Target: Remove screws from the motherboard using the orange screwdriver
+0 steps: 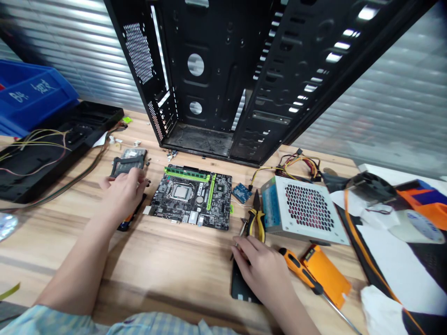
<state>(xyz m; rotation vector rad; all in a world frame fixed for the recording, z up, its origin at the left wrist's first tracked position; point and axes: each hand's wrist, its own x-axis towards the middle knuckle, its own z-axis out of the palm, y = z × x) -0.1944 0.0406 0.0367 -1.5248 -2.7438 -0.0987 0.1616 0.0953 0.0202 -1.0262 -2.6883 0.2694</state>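
While the left hand [123, 194] curls over the near edge of a metal-and-black drive bracket [128, 159], its fingers sit close together, though whether they pinch the bracket cannot be told. The right hand [259, 272] lies on a flat black panel [238, 284] with its fingers loosely spread, and any grip there is also impossible to tell. Yellow-and-black pliers [256, 222] lie just beyond those fingers, and an orange-handled screwdriver [299, 266] lies just beside the hand. Between the hands, a motherboard [192, 197] with a green memory stick [186, 173] lies flat on the wooden workbench [167, 260]. A white power supply [306, 209] sits right of the pliers, and a black computer case [216, 79] stands tilted beyond the board.
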